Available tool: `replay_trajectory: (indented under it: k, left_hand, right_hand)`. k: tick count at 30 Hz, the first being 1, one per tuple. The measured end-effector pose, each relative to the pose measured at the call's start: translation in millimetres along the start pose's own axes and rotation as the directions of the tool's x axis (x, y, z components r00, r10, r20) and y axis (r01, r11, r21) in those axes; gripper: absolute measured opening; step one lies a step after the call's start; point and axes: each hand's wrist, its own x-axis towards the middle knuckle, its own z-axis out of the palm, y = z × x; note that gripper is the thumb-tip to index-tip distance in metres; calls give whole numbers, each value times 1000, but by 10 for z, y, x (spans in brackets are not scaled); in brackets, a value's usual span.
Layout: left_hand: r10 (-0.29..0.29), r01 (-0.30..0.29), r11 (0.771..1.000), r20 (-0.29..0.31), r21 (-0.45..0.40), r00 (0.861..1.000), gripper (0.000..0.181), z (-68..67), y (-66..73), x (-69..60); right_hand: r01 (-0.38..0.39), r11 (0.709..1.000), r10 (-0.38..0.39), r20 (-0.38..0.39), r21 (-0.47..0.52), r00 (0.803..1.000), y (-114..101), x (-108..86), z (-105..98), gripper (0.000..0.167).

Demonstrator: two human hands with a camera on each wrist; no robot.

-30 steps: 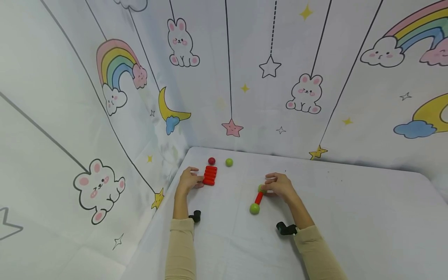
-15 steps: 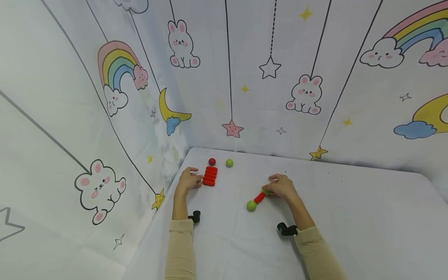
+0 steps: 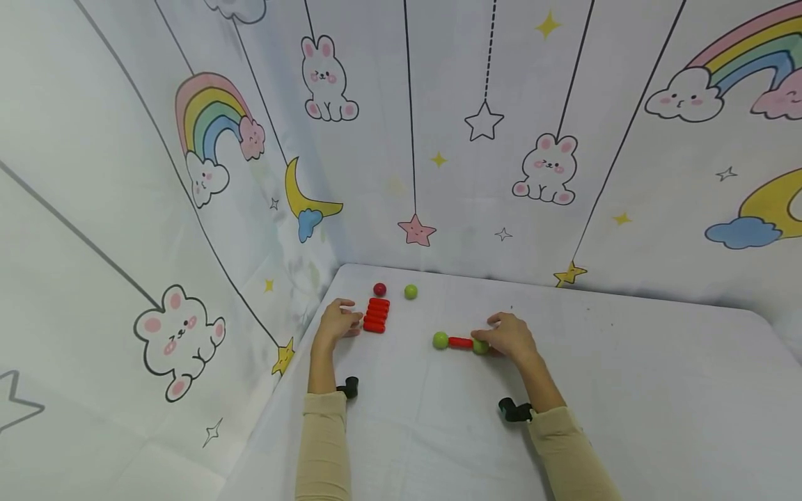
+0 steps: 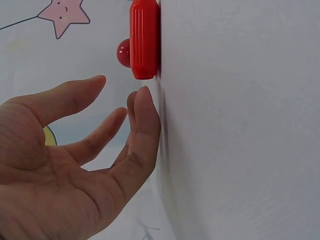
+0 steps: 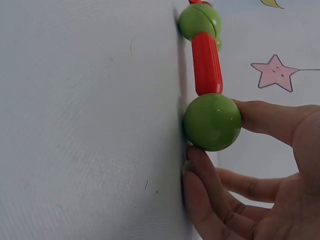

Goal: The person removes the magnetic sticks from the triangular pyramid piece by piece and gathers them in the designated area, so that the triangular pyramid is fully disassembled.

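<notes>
A red rod (image 3: 460, 343) lies on the table with a green ball at each end, the left ball (image 3: 441, 340) standing apart from both hands. My right hand (image 3: 510, 337) holds the right green ball (image 5: 212, 122) between thumb and fingers, as the right wrist view shows. My left hand (image 3: 338, 323) rests at the left with loosely bent fingers and holds nothing. Just beyond its fingertips is a row of several red rods (image 3: 376, 315); in the left wrist view a small gap separates the fingers from the nearest ribbed red rod (image 4: 144, 40).
Behind the row of rods sit a red ball (image 3: 379, 289) and a loose green ball (image 3: 410, 291). The white table (image 3: 658, 390) meets a patterned cloth backdrop (image 3: 464, 181) at its back and left.
My right hand has turned the red rod with its two green balls from slanting towards me to lying nearly crosswise, its free end swinging left and away. The left hand stays nearly still.
</notes>
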Motion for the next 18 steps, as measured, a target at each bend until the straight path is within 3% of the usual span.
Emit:
replay_trajectory:
  k: [7, 18]
  left_hand:
    - [39, -38, 999, -10, 29, 999, 49, 11, 46, -21]
    - [156, -156, 986, 2, 65, 988, 47, 146, 204, -58]
  right_hand:
    - [11, 1000, -11, 6, 25, 1000, 6, 7, -7, 66]
    - [158, 973, -161, 2, 165, 987, -46, 52, 80, 63]
